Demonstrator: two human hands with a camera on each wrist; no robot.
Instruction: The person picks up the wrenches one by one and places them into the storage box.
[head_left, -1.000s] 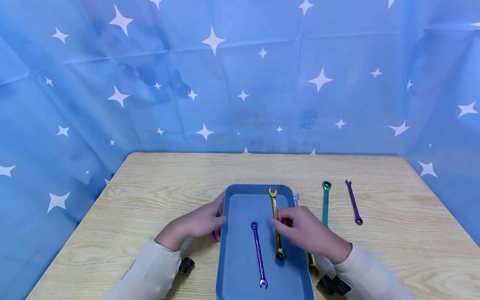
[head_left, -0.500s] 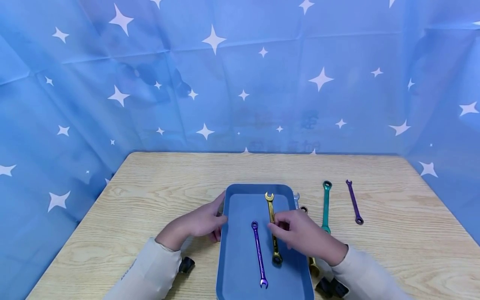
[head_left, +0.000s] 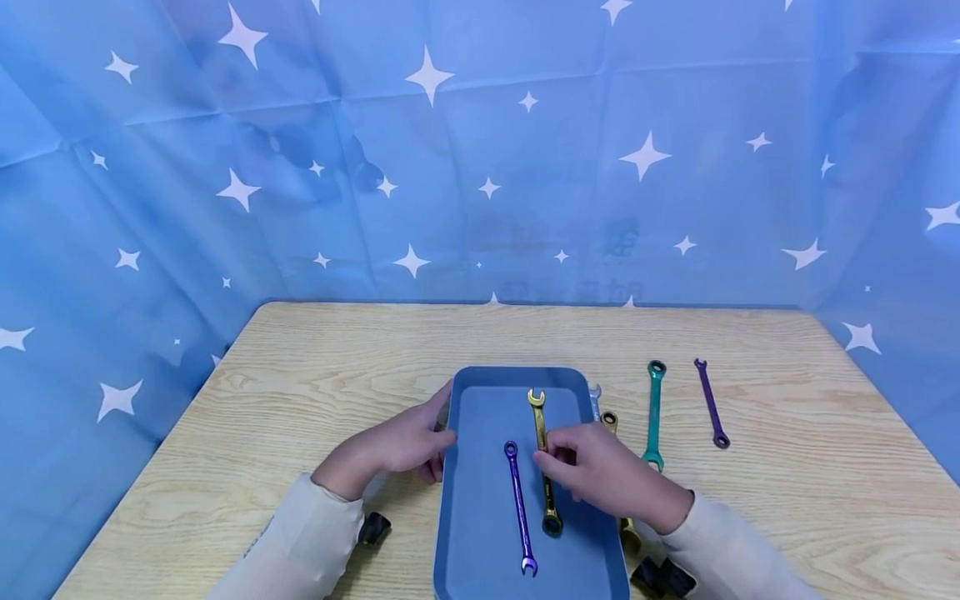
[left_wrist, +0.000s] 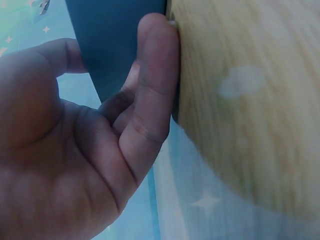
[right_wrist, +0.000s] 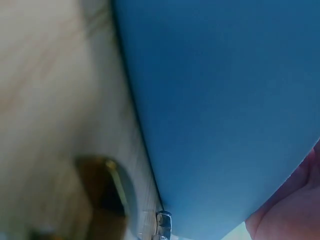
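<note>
My right hand (head_left: pixel 600 468) pinches a gold combination wrench (head_left: pixel 540 421) by the middle of its shaft, inside the blue tray (head_left: pixel 480 392). The wrench's open end points away and its ring end towards me. To its left in the tray lies a purple combination wrench (head_left: pixel 519 508). At the tray's left side my left hand (head_left: pixel 401 442) holds the wall, thumb over the rim. In the left wrist view, the fingers (left_wrist: pixel 155 80) lie along the outer wall. The right wrist view shows mostly the tray's outer wall (right_wrist: pixel 215 100); the held wrench is hidden there.
On the wooden table (head_left: pixel 337 350), right of the tray, lie a green wrench (head_left: pixel 653 412) and another purple wrench (head_left: pixel 711 404). A second gold wrench (head_left: pixel 610 419) and a silver wrench (head_left: pixel 595 397) lie close by the tray's right wall, partly hidden. A starry blue curtain (head_left: pixel 480 150) surrounds the table.
My right hand has moved slightly left and towards me with the gold wrench, nearer the purple one. The ring end of the second gold wrench has come into sight. My left hand stays put.
</note>
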